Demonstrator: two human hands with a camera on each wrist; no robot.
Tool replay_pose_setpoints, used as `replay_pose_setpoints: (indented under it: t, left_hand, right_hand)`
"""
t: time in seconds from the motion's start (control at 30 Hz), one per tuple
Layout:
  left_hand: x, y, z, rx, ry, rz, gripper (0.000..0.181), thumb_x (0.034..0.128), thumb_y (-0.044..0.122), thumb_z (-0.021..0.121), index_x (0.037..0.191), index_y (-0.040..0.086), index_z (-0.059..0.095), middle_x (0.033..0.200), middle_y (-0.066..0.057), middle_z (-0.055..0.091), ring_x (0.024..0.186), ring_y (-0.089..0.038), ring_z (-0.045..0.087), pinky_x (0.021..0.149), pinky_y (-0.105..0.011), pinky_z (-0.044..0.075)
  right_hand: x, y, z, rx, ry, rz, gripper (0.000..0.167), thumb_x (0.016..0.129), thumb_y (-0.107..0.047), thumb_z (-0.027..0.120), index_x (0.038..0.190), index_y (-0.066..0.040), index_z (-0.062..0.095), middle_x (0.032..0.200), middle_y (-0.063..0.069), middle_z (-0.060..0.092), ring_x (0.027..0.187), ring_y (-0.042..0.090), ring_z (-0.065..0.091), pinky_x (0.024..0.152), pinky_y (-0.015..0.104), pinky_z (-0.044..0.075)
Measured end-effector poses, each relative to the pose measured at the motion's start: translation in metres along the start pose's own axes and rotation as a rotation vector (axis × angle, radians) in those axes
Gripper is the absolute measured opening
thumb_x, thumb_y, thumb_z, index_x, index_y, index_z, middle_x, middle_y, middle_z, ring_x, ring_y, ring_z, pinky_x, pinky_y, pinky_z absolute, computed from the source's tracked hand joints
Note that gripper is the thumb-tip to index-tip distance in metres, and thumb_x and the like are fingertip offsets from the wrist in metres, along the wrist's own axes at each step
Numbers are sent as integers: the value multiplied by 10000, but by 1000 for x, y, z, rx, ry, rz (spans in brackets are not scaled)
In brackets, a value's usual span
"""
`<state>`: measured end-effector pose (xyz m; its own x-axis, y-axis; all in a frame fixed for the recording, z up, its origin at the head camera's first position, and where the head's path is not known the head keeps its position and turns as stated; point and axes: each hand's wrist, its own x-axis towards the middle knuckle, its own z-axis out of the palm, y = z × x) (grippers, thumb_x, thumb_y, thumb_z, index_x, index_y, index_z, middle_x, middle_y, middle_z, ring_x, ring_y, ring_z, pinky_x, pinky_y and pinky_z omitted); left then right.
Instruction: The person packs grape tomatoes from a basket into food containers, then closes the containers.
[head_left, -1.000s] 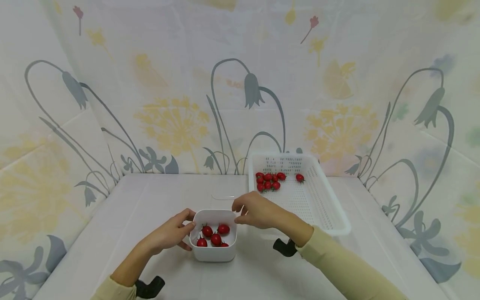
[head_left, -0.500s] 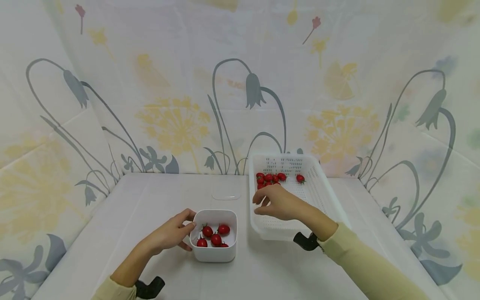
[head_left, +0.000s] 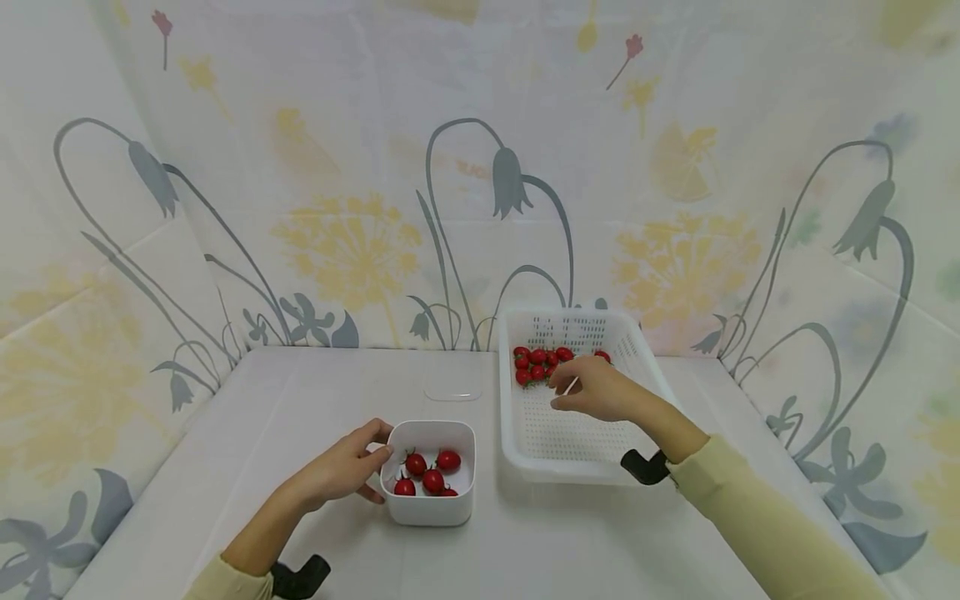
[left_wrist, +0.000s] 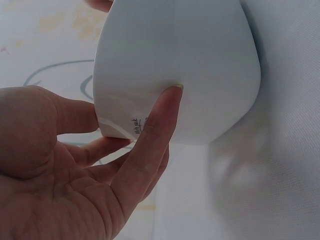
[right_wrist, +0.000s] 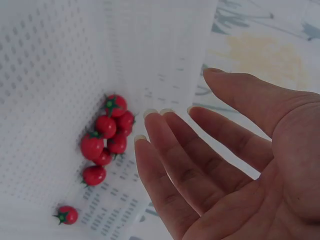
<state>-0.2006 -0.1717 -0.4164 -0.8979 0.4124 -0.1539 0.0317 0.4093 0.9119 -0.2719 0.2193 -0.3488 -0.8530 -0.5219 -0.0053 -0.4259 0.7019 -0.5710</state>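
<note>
A white square box (head_left: 429,510) with several red cherry tomatoes (head_left: 432,481) inside stands at front centre. My left hand (head_left: 341,467) rests against its left side, fingers and thumb relaxed; in the left wrist view the fingers of that hand (left_wrist: 100,165) touch the outer wall of the box (left_wrist: 175,60). Over the white perforated basket (head_left: 517,454), my right hand (head_left: 600,392) hovers with nothing in it, near the cluster of tomatoes (head_left: 537,357). The right wrist view shows this hand (right_wrist: 225,165) with fingers spread, apart from the tomatoes (right_wrist: 92,146); one tomato (right_wrist: 67,215) lies off by itself.
A clear, flat piece, perhaps a lid (head_left: 452,392), lies on the white table (head_left: 337,383) behind the box. A flower-patterned cloth (head_left: 360,275) hangs behind and at both sides. The basket's walls rise around the tomatoes.
My right hand has moved from beside the white box, right and away from me, over the basket. The left hand and the box have stayed in place.
</note>
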Motion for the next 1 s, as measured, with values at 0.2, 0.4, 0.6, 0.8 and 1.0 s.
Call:
replay_pose_setpoints:
  t: [0.2,0.4,0.6,0.8,1.0]
  left_hand:
    - [-1,1,1,0,-2,2,296,1072,100,491,1334,-37,472,1347,-275,519,1069,-363,643,660,-432,649]
    - [-1,2,0,5,1,-4,291,1072,99,488,1330,-34,477,1347,-269,520,1078,-371,637,665,-431,649]
    - [0,2,0,1,5,-9,286,1073,95,487,1328,-34,480,1356,-275,516,1086,-384,636,660,-427,649]
    - [-1,3,0,-6,-6,4,291,1075,98,486,1331,-37,469,1353,-284,512,1086,-384,638,652,-431,648]
    - [-1,4,0,-3,-1,-4,283,1074,96,484,1327,-30,475,1354,-274,518,1104,-392,631,653,-427,648]
  right_hand:
    - [10,31,-11,-55,33,2,250,916,-112,744,1114,35,704,988,109,721,942,298,697,780,399,611]
    - [22,49,-20,-67,36,29,274,913,-76,729,1138,74,688,1052,196,718,972,347,703,819,447,615]
    - [38,69,-17,-44,32,76,282,893,-10,705,1147,109,673,1170,302,674,1031,421,693,894,501,594]
    - [53,86,-3,-41,5,121,391,878,17,694,1249,119,629,1303,318,613,1168,469,615,982,534,549]
    - [64,95,7,-92,-73,173,508,912,0,641,1404,69,540,1468,296,498,1363,486,450,1101,581,443]
